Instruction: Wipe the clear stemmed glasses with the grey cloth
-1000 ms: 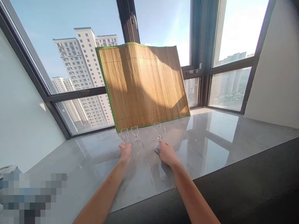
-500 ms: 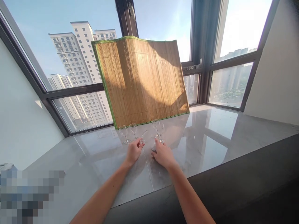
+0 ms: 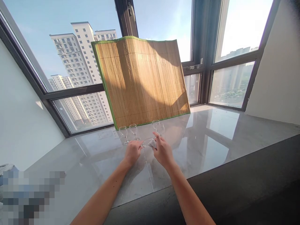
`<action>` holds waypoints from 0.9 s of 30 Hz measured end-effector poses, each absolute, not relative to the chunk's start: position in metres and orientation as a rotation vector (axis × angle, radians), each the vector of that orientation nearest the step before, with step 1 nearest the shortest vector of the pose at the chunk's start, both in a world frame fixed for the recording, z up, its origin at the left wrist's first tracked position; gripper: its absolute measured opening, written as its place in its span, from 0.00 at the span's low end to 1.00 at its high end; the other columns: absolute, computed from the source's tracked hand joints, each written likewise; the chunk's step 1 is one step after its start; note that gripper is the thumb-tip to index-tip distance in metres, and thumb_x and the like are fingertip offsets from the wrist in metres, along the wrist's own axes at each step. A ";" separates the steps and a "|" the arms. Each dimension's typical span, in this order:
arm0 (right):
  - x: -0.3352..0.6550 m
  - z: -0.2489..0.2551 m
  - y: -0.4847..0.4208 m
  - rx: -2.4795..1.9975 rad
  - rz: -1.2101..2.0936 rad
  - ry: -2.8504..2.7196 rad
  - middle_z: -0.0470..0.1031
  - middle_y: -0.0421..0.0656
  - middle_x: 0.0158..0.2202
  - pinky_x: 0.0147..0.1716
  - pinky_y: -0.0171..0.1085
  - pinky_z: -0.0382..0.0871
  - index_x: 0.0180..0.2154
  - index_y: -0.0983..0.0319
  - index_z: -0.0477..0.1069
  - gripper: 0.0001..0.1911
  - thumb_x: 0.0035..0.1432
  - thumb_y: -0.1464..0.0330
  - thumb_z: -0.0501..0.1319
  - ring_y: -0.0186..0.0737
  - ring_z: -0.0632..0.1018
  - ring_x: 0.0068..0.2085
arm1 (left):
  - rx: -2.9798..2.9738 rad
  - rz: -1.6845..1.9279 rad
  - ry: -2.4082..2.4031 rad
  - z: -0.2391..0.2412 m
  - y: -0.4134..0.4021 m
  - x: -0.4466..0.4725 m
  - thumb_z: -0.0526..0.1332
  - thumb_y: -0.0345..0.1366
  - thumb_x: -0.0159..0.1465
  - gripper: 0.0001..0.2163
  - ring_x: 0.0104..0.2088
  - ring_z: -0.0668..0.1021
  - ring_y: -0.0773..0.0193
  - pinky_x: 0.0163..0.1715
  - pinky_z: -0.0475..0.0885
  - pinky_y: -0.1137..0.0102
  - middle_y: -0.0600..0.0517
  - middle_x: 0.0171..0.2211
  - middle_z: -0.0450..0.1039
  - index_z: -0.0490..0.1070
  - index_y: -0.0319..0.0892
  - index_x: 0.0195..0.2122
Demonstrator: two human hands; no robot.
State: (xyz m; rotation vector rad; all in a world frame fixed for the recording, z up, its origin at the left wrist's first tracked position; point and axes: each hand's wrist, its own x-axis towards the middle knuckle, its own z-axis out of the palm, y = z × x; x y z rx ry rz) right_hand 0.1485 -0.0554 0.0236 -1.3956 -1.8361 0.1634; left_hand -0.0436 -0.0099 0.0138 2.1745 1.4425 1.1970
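My left hand [image 3: 134, 152] is closed in a pinch on the stem end of a small clear stemmed glass [image 3: 146, 142], which lies tilted on its side in the air with its bowl to the right. My right hand [image 3: 163, 150] pinches a small pale crumpled cloth [image 3: 152, 143] at the mouth of that glass. Whether it is fabric or paper is too small to tell. Left of my hands, two stemmed glasses stand upright, one nearer [image 3: 123, 132] and one farther [image 3: 133, 129]. Behind my right hand are two more, a back glass [image 3: 155, 124] and a front glass [image 3: 160, 128], partly hidden.
A bamboo mat [image 3: 142, 84] with green edging leans against the window frame behind the glasses. The glossy grey tiled sill [image 3: 93, 175] drops off at its front edge. At lower left, a blurred-out patch [image 3: 25, 193] covers some objects.
The held glass has tipped from slanting upward to nearly level. My right hand has risen slightly, bringing the cloth up to the glass's mouth. The standing glasses have stayed put.
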 end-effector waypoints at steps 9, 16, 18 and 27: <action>0.169 0.018 -0.045 -1.397 0.170 -1.679 0.75 0.44 0.43 0.35 0.33 0.60 0.60 0.57 0.55 0.32 0.53 0.77 0.52 0.43 0.73 0.46 | 2.523 0.923 1.220 0.020 -0.015 -0.043 0.60 0.28 0.57 0.15 0.37 0.74 0.56 0.48 0.64 0.62 0.48 0.31 0.75 0.79 0.51 0.43; 0.179 0.015 -0.043 -1.211 0.474 -1.643 0.75 0.39 0.34 0.32 0.32 0.62 0.58 0.57 0.58 0.31 0.50 0.76 0.54 0.36 0.73 0.33 | 2.386 1.022 1.279 0.020 -0.019 -0.037 0.61 0.32 0.58 0.14 0.36 0.73 0.56 0.43 0.66 0.65 0.49 0.30 0.75 0.78 0.48 0.45; 0.174 0.015 -0.045 -1.062 0.651 -1.641 0.73 0.36 0.30 0.30 0.32 0.63 0.56 0.58 0.59 0.31 0.49 0.75 0.54 0.34 0.71 0.29 | 2.371 0.992 1.255 0.019 -0.021 -0.035 0.61 0.32 0.58 0.11 0.36 0.73 0.57 0.43 0.66 0.65 0.50 0.30 0.75 0.79 0.48 0.41; 0.178 0.030 -0.050 -0.818 1.014 -1.065 0.66 0.33 0.26 0.18 0.27 0.58 0.54 0.57 0.63 0.32 0.46 0.63 0.65 0.30 0.66 0.23 | 2.242 1.096 1.220 0.008 -0.017 -0.029 0.62 0.36 0.58 0.06 0.35 0.73 0.61 0.41 0.67 0.67 0.50 0.32 0.73 0.78 0.44 0.32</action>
